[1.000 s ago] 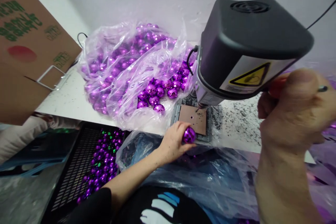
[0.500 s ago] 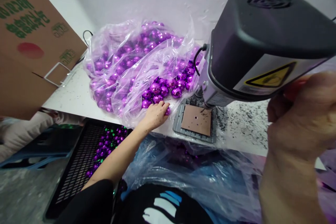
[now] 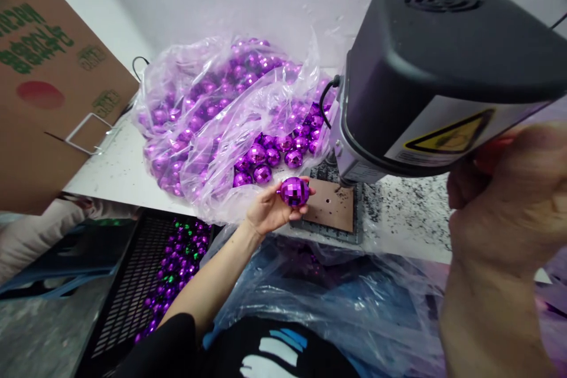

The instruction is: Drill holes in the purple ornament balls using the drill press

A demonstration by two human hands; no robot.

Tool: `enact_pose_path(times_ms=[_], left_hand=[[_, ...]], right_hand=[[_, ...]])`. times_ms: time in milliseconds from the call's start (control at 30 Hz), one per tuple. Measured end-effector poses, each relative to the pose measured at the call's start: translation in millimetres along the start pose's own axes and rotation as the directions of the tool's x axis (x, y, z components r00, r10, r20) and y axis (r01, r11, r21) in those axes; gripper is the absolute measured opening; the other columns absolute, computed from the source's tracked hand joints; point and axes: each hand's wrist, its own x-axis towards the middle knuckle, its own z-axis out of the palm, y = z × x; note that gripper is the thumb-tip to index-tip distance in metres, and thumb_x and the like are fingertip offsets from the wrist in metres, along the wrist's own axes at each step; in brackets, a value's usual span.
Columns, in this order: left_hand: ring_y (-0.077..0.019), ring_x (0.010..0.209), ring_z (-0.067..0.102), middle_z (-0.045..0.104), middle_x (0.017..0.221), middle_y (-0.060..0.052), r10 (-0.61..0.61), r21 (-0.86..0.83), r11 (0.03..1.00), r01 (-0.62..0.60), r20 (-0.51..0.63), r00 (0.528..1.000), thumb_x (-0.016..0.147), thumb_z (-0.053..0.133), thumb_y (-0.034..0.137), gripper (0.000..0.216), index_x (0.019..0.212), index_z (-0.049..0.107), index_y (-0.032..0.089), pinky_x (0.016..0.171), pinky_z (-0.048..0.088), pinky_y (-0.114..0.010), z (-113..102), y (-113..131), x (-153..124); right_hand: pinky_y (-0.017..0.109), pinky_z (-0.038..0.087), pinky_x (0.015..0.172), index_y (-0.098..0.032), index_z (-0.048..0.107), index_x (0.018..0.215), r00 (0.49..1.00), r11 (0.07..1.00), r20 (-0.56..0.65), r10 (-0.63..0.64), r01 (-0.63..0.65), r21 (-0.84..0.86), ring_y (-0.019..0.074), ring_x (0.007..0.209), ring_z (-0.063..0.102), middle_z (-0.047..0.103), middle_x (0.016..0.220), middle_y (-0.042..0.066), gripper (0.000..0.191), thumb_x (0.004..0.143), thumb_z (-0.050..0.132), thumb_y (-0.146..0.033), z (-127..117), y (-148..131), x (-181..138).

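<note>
In my left hand (image 3: pixel 270 211), palm up, rests a shiny purple mirror-ball ornament (image 3: pixel 295 191), gripped by the fingers near the left edge of a square brown board (image 3: pixel 330 205). The board has a small hole and lies on a grey metal base (image 3: pixel 305 227) under a black-housed bench drill press (image 3: pixel 425 53). Close to the camera, my right hand (image 3: pixel 509 189) is closed around a reddish handle (image 3: pixel 494 155) at the machine's right side; most of the handle is hidden by the fingers.
A clear plastic bag (image 3: pixel 208 112) full of purple balls lies open on the white table (image 3: pixel 115 159). Dark shavings (image 3: pixel 407 207) cover the table right of the base. A cardboard box (image 3: pixel 57 106) stands left; below, a black crate (image 3: pixel 119 289) holds purple and green balls.
My left hand has turned palm up and moved slightly right and down from the bag's opening, bringing a purple ball into plain sight. My right hand stays on the handle.
</note>
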Motion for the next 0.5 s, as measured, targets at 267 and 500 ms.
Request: enact_pose_path(times_ms=[267,500], left_hand=[[-0.0217,0.089,0.067,0.068,0.103,-0.007,-0.019,0.256,0.966,0.026,-0.031,0.999,0.068,0.084,0.03,0.062,0.124,0.057,0.023,0.08,0.055,-0.037,1.9,-13.7,4.8],[-0.0138,0.084,0.056,0.063,0.1,-0.003,0.145,0.551,0.834,-0.023,-0.179,0.973,0.069,0.085,0.036,0.058,0.12,0.063,0.02,0.066,0.046,-0.022,-4.1,-6.9,-3.3]], right_hand=[[0.023,0.022,0.036,-0.013,0.055,0.068,1.0,0.999,0.002,-0.03,0.03,-0.031,0.0053,0.039,0.036,0.032,0.047,-0.004,0.049,0.091,0.05,-0.056,-0.5,0.3,-0.2],[0.023,0.023,0.037,-0.013,0.057,0.07,1.0,0.999,-0.01,-0.025,0.025,-0.038,0.0054,0.039,0.036,0.031,0.047,-0.004,0.048,0.092,0.048,-0.055,0.7,0.3,-1.9]])
